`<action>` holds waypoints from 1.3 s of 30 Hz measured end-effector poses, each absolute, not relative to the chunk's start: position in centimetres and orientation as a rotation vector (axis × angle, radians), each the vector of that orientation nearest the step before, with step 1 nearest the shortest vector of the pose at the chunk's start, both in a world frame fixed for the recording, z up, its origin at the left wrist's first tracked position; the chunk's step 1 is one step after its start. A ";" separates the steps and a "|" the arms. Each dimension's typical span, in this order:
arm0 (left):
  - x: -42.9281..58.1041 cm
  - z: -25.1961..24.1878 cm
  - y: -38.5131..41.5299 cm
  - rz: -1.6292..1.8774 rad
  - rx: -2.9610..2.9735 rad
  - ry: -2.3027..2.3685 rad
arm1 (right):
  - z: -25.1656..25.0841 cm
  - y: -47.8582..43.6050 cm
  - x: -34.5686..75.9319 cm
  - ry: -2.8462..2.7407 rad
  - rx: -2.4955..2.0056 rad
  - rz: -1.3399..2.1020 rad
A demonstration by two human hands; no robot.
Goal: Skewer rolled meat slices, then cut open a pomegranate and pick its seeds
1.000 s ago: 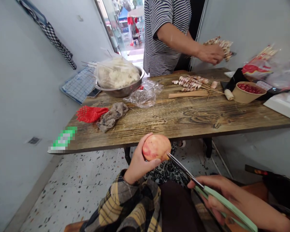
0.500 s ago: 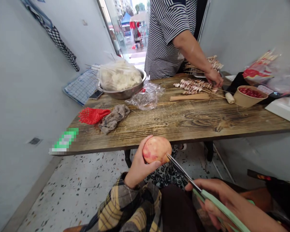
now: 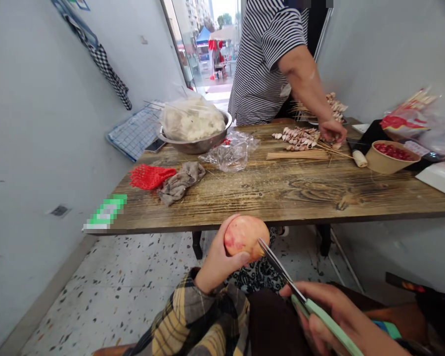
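Note:
My left hand (image 3: 215, 261) grips a round, yellow-pink pomegranate (image 3: 247, 236) in front of the table's near edge, thumb on the near side and fingers around the far side. In my right hand (image 3: 328, 309) are scissors with green handles (image 3: 328, 321) and narrow metal blades (image 3: 284, 273). The blades lie almost together, and their tips touch the pomegranate's right side. Whether they have pierced the skin I cannot tell.
On the wooden table (image 3: 230, 198) lie a red net (image 3: 150, 176), a grey cloth (image 3: 181, 183), a steel bowl (image 3: 198, 146) and a tub of red seeds (image 3: 389, 160). Across it, a person in a striped shirt (image 3: 257, 74) reaches among skewers (image 3: 298, 137).
The view has shifted slightly, so most things sit a little further right. The scissor tips have moved from the pomegranate's lower right edge slightly inward across its face. Both hands keep their holds.

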State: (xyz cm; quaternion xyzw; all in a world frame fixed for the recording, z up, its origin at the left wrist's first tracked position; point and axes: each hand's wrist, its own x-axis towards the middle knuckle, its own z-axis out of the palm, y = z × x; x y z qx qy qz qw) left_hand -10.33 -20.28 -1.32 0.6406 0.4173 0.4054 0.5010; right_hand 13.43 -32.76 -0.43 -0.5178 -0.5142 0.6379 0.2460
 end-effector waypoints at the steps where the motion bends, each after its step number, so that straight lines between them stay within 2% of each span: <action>1: -10.3 -1.3 -20.3 0.984 1.547 1.008 | -0.4 -32.8 13.4 -1.375 -1.386 1.774; 4: -10.4 -1.1 -20.3 1.004 1.624 1.085 | -0.3 -32.7 13.3 -1.345 -1.428 1.754; 9: -10.6 -0.9 -20.2 0.978 1.674 1.091 | 0.1 -32.3 13.3 -1.463 -1.529 1.534; 20: -10.7 -1.6 -20.2 1.051 1.660 1.092 | -1.0 -31.7 11.9 -1.254 -1.279 1.900; 27: -11.0 -1.1 -19.7 1.011 1.734 1.132 | -0.1 -31.2 12.2 -1.581 -1.493 1.395; 33: -11.5 -1.3 -19.0 1.064 1.838 1.203 | -0.1 -30.4 11.3 -1.178 -1.205 1.877; 39: -11.2 -1.6 -19.2 1.104 1.803 1.158 | -0.4 -30.8 11.2 -1.113 -1.139 1.928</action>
